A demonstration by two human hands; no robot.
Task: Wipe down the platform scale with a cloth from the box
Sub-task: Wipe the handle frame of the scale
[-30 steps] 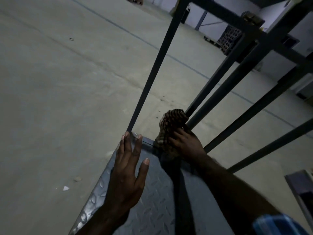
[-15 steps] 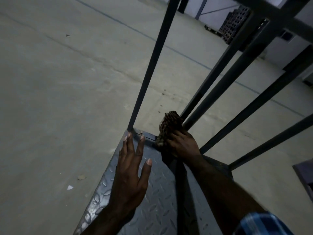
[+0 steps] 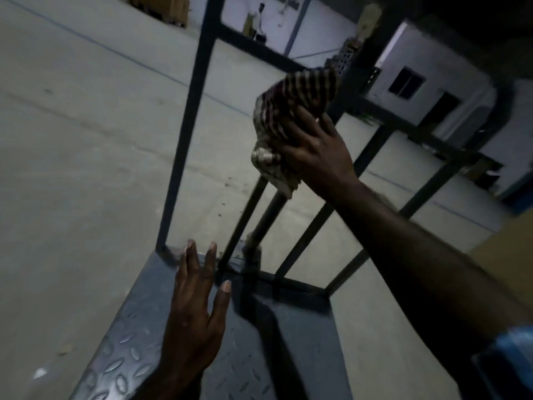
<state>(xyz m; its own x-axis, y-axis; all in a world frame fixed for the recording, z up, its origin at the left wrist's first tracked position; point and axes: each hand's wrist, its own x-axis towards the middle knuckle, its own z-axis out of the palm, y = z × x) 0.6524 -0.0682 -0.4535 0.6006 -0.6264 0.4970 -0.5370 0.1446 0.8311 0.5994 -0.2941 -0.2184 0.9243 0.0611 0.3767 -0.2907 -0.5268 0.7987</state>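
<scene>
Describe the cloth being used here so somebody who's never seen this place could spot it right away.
Start at the diamond-plate platform scale low in the view, then follow the dark metal bars of its railing upward. About halfway up, the right hand presses a bunched cloth around one bar. It is the only soft, striped thing there, brown and pale against plain dark metal.

Two hands: left hand (image 3: 191, 316), right hand (image 3: 313, 148). One striped cloth (image 3: 288, 122). One platform scale (image 3: 129, 350) with diamond-plate deck. Rail bars on scale frame: five slanted uprights visible, count unsure where blurred. One rolled blue sleeve cuff (image 3: 507, 359). One window (image 3: 406, 83) in far white wall. Small pale scraps on floor (image 3: 72, 140): two.
</scene>
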